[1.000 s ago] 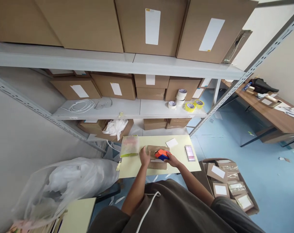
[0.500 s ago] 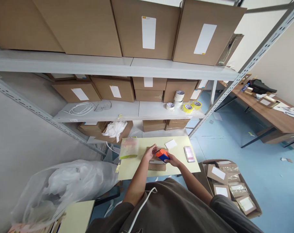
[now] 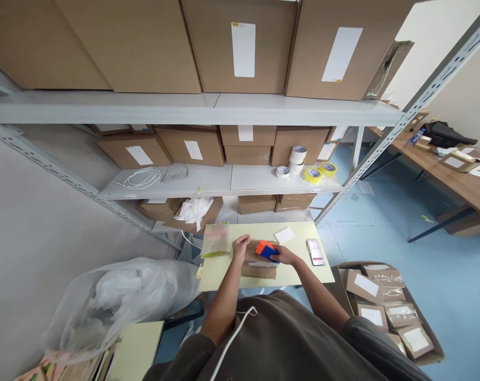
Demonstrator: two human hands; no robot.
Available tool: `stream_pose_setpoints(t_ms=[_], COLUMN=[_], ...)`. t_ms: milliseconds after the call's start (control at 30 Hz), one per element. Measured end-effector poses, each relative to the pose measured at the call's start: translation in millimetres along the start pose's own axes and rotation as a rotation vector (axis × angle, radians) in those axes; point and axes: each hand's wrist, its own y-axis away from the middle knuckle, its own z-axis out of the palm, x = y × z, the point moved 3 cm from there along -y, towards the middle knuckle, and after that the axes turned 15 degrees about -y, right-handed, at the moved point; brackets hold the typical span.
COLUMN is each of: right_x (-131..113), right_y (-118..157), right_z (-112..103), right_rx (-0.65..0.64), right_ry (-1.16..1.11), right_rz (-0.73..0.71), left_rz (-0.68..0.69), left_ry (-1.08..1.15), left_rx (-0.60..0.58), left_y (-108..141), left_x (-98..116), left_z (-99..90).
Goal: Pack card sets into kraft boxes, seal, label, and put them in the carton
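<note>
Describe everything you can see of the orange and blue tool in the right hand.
The tool is small and blocky, bright orange toward the left hand and deep blue toward the right hand. Its surface looks like hard plastic. It lies slanted above the brown package on the pale yellow table, with the fingers of the right hand around its blue end. The left hand is apart from it. Whether it touches the package, and its finer parts, I cannot tell.

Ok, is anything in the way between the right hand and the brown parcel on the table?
Yes, the orange and blue tool in the right hand is over the far part of the parcel. Nothing visible covers its near edge.
</note>
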Motion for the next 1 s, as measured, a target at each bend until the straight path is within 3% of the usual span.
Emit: stream_pose_setpoints(t_ms=[167, 367, 633, 700, 867, 1000], right_x=[-20.4, -31.2, -36.3, -32.2, -8.6, 3.1], right_y=[-11.5, -28.4, -42.9, -42.4, -30.1, -27.1], right_z=[-0.3, -4.8, -3.9, -5.2, -12.3, -12.7], right_rx=[0.113, 0.125, 0.104, 0.104, 0.055, 0.045], right_ry=[0.193, 0.393, 0.450, 0.452, 0.388, 0.346], right_rz=[0.063, 0.158, 0.180, 0.193, 0.266, 0.283], left_rz=[0.062, 0.001, -0.067, -0.077, -0.097, -0.130], left_ry=[0.031, 0.073, 0.027, -0.001, -0.012, 0.037], left_rx=[0.178, 0.350, 0.447, 0.487, 0.547, 0.510], left_y=[3.4, 11.1, 14.8, 11.5, 2.6, 3.8], left_x=[0.6, -6.4, -12.2, -11.2, -10.0, -17.9], left_z=[-7.1, -12.2, -10.3, -21.3, -68.7, -83.4])
